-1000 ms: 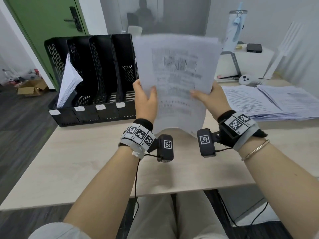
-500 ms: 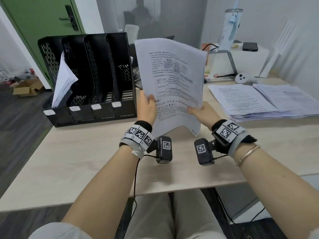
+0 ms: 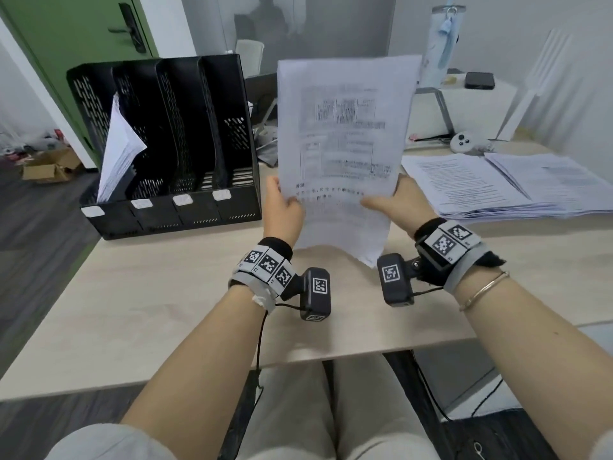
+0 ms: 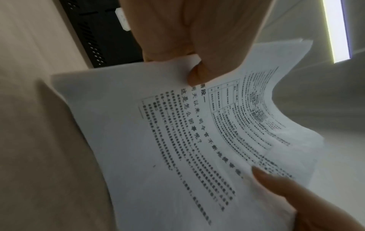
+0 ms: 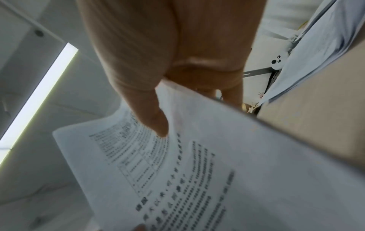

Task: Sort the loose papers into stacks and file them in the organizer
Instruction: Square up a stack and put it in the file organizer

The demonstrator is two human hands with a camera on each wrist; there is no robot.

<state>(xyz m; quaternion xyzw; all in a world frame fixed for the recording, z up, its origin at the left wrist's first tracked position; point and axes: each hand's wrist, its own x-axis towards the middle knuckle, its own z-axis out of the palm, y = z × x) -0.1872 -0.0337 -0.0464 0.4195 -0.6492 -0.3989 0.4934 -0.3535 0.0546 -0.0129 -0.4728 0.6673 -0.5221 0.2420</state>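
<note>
My left hand [image 3: 282, 212] pinches the left edge of a sheaf of printed papers [image 3: 341, 154], thumb [image 4: 197, 75] curled onto the front and the other fingers behind it. My right hand [image 3: 399, 202] grips the right edge the same way, its thumb [image 5: 156, 121] lying across the printed face. Between them the sheaf stands nearly upright above the pale wooden desk [image 3: 166, 310], its lower corner hanging just over the desktop, the upper part bowing a little; the left wrist view shows more than one sheet at the top corner.

Farther off on the left stands the black organizer [image 3: 172, 144], four upright slots with white labels along the front. Its leftmost slot holds a leaning bundle of filed papers [image 3: 119, 154]; the other three show only their black mesh walls. To the right, flat on the desk, lie the loose papers [image 3: 504, 184] in overlapping stacks. Beyond them sit a small white controller [image 3: 464, 142] and a white box [image 3: 464, 104] with a dark phone [image 3: 479, 80] on top.
</note>
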